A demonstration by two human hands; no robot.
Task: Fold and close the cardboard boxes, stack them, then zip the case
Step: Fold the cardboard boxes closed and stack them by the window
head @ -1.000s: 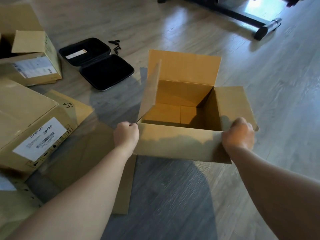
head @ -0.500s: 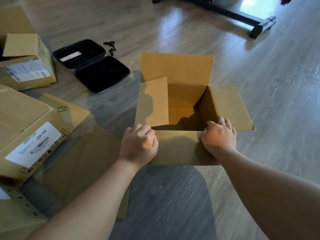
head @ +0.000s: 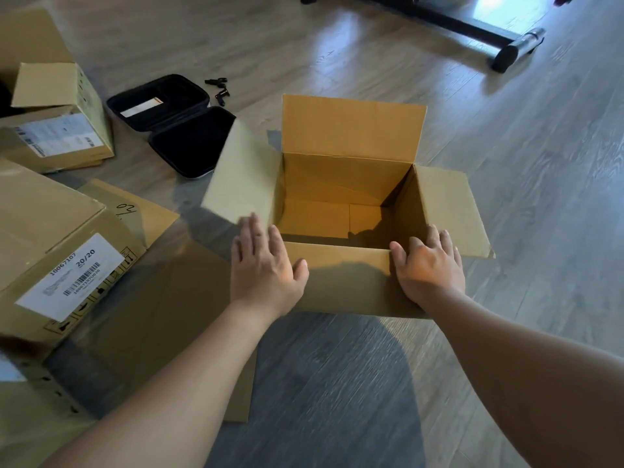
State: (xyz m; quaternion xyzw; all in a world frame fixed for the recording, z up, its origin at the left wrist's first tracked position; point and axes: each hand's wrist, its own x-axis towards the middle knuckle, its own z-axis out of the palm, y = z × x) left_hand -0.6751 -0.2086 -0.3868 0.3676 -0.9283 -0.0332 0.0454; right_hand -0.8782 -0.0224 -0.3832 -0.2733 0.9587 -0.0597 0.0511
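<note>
An open cardboard box (head: pixel 347 285) stands on the wooden floor in front of me, empty inside. Its far flap stands upright, the right flap lies outward, and the left flap (head: pixel 243 173) angles up and out. My left hand (head: pixel 266 268) is spread with straight fingers at the box's near left corner, just below the left flap. My right hand (head: pixel 429 268) lies flat with straight fingers on the near right corner, fingertips at the right flap. A black zip case (head: pixel 175 123) lies open on the floor to the far left.
A labelled closed box (head: pixel 50 251) sits at the left, with flattened cardboard (head: pixel 162 319) beneath my left arm. Another labelled box (head: pixel 60 126) with raised flaps stands at the far left. Small black parts (head: pixel 219 87) lie by the case. A black stand leg (head: pixel 489 35) crosses the top right.
Both hands have uncurled from fists into flat, spread hands at the near corners. The left flap, folded in over the opening half a second ago, has swung back outward.
</note>
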